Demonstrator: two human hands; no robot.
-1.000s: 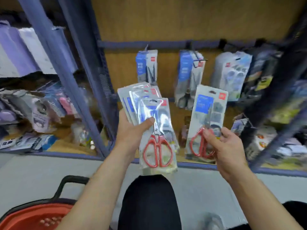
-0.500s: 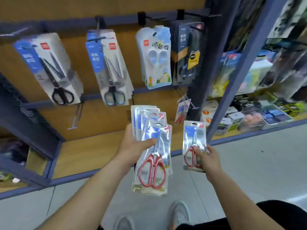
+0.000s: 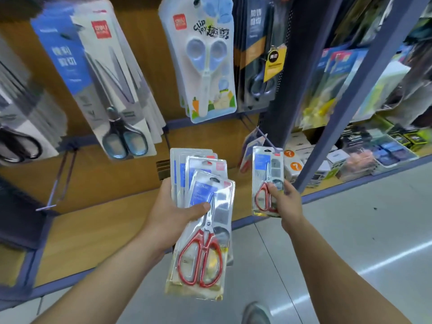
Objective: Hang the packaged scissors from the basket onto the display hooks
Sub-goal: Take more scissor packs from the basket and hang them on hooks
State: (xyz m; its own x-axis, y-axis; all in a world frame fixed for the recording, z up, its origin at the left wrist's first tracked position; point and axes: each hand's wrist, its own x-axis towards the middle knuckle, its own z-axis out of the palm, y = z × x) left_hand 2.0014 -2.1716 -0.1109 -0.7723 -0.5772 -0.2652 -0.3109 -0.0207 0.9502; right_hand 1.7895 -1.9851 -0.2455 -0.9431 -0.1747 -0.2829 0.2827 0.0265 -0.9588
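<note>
The left hand grips a fanned stack of packaged scissors, thumb across the front pack, fingers behind. The front pack shows red handles at its lower end. The right hand pinches a single pack by its lower half, over the red handles, and holds it upright, apart from the stack.

The outer end of a display hook lies at the top edge of the single pack. Whether the hook has entered the hang hole cannot be told. More packs hang on this hook behind the single pack, partly hidden by it.

Surroundings:
- Above, on the wooden back panel, hang a grey-handled scissors pack, a blue children's scissors pack and a dark pack.
- A blue upright post stands just right of the single pack.
- A second hook projects from the rail at the left, well apart from both hands.
- Small boxes sit on the shelf beyond the post.
- A grey shoe rests on the tiled floor.
</note>
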